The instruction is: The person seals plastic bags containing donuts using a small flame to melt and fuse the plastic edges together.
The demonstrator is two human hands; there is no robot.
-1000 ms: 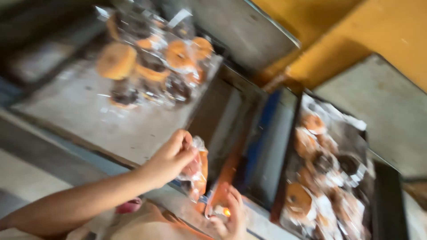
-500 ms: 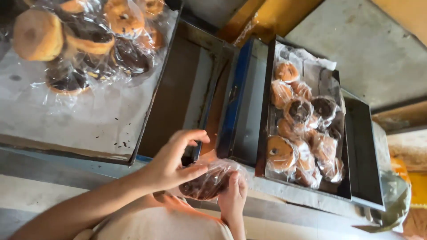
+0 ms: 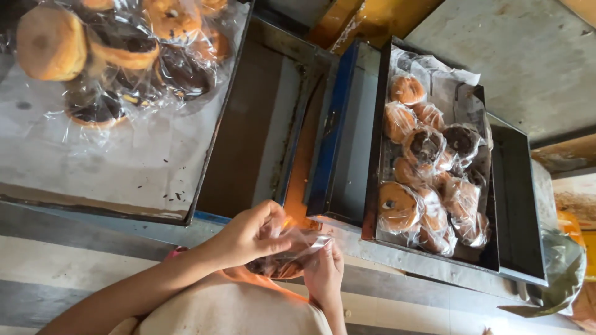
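My left hand (image 3: 248, 234) and my right hand (image 3: 324, 273) both grip a clear plastic bag (image 3: 290, 251) with a dark-topped doughnut inside, low in the middle of the view, close to my body. The bag sits just in front of the orange and blue sealing machine (image 3: 329, 130). To the right, a dark tray (image 3: 515, 205) holds several bagged doughnuts (image 3: 428, 167). At the upper left, more bagged doughnuts (image 3: 118, 43) lie on a metal table (image 3: 112, 167).
A concrete slab (image 3: 521, 56) fills the upper right. A greenish plastic bag (image 3: 559, 273) hangs at the tray's right end. An orange object (image 3: 568, 226) shows at the far right edge.
The view has swung so the tray and machine sit more centred. My hands have drawn closer together on the bag, now gripping it from both sides near the machine's front edge.
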